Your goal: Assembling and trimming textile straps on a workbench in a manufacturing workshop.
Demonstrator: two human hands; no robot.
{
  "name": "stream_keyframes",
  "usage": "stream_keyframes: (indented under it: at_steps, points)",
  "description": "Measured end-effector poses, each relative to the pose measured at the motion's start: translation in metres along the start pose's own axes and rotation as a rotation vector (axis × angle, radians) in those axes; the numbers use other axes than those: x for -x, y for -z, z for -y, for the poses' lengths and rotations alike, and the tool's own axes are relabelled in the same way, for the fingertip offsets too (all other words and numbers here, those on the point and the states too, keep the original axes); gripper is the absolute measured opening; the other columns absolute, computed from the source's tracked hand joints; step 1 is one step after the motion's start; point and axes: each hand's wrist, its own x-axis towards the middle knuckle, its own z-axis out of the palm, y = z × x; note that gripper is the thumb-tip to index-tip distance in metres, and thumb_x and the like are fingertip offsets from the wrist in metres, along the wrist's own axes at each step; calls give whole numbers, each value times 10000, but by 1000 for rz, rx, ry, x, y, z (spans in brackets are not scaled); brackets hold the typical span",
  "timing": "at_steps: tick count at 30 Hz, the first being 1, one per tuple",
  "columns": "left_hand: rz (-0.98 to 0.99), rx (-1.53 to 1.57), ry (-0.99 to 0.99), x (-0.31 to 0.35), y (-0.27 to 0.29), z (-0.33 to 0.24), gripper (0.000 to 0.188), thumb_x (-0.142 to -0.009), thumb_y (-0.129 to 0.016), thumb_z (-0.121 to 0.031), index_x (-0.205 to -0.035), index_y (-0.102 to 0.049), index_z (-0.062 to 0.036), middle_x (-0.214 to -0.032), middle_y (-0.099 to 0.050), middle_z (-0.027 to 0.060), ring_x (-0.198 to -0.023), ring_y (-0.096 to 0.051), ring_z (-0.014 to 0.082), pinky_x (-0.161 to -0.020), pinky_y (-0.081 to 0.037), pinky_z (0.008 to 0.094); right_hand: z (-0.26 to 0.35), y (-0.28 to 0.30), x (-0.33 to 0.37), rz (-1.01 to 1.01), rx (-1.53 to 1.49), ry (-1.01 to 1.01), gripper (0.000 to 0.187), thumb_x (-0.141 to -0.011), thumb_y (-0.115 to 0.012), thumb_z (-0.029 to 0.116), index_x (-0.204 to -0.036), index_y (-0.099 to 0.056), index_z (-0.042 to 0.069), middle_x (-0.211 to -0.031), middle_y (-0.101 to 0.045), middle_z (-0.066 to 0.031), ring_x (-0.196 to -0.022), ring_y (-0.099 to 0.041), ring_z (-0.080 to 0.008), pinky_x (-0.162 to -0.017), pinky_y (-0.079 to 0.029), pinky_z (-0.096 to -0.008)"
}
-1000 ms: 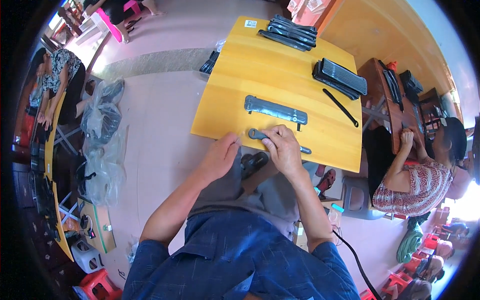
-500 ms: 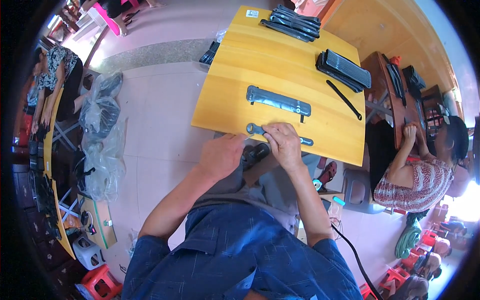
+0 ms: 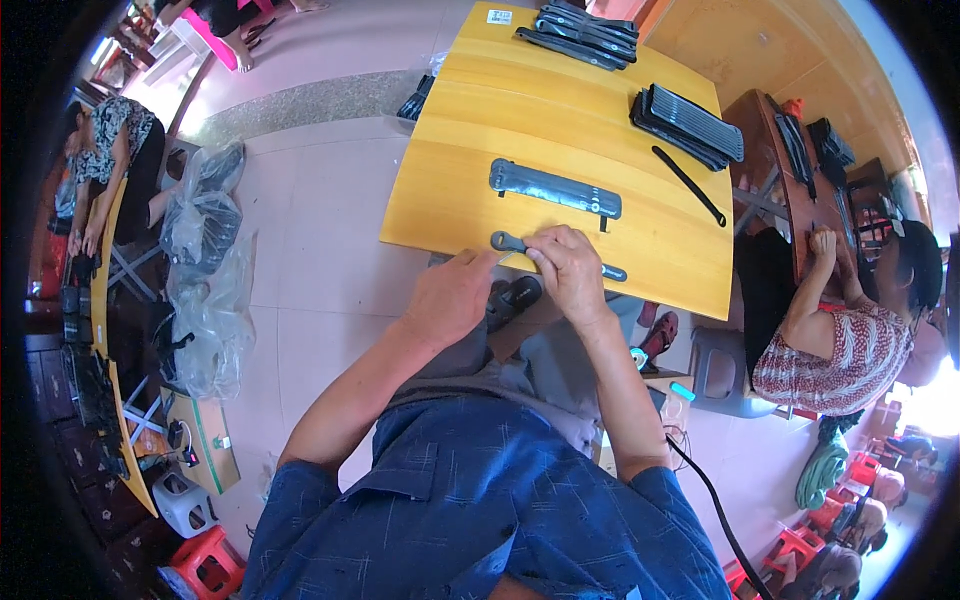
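The looped strap (image 3: 507, 241), pinched by the right hand (image 3: 567, 270) at the table's (image 3: 450, 180) 6 o'clock edge, appears unfinished, a dark stack (image 3: 590, 38) being set at 12 o'clock; whether anything is gripped by the curled left hand (image 3: 452, 300) cannot be told.

You have two hands (image 3: 450, 298) (image 3: 567, 268) at one yellow table (image 3: 440, 205), with two dark stacks (image 3: 580, 36) (image 3: 688, 126), two loose ring-ended straps (image 3: 508, 242) (image 3: 688, 184), one flat dark pouch (image 3: 555, 189) and one white label (image 3: 499, 17).

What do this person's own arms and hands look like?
The left hand and right hand are bare, with no gloves or watch showing. The forearms are uncovered; short dark blue sleeves belong to a shirt marked with thin pale lines.
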Motion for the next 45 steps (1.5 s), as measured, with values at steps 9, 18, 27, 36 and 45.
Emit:
stream_keyframes:
  at_steps: [9,18,27,36,45]
  points:
    - [7,-86,-24,-1,-2,-3,289,-996,-624,-151,-1273,-685,-98,-989,-677,149,-883,-700,370,-726,-581,489,-1,2,1,9,28,50,155,-870,-777,56,-1025,-782,56,-936,-721,-106,-902,-689,-318,-806,-556,-412]
    - [-69,-71,-68,-1,-9,1,288,-988,-638,-145,-1269,-699,-133,-932,-667,106,-820,-694,332,-684,-575,454,-3,3,2,35,13,31,155,-888,-755,49,-1040,-784,56,-989,-744,-119,-940,-708,-319,-832,-562,-412]
    - [-92,-76,-97,-2,-17,5,278,-987,-633,-137,-1255,-710,-142,-917,-680,98,-778,-703,325,-654,-580,452,-1,4,4,15,34,31,181,-888,-757,48,-1067,-777,67,-998,-745,-115,-953,-706,-323,-840,-565,-414]
    - [-75,-105,-110,0,-18,6,301,-981,-632,-129,-1279,-676,-120,-893,-695,94,-776,-710,318,-643,-581,444,0,7,2,64,12,46,208,-852,-762,47,-1060,-757,50,-1011,-710,-116,-976,-677,-335,-864,-553,-437]
    - [-113,-27,-80,-2,-20,8,297,-981,-572,-109,-1264,-661,-126,-850,-723,135,-762,-729,335,-642,-577,469,-1,6,1,72,5,24,182,-867,-746,38,-1048,-758,49,-976,-709,-117,-965,-677,-331,-863,-546,-437]
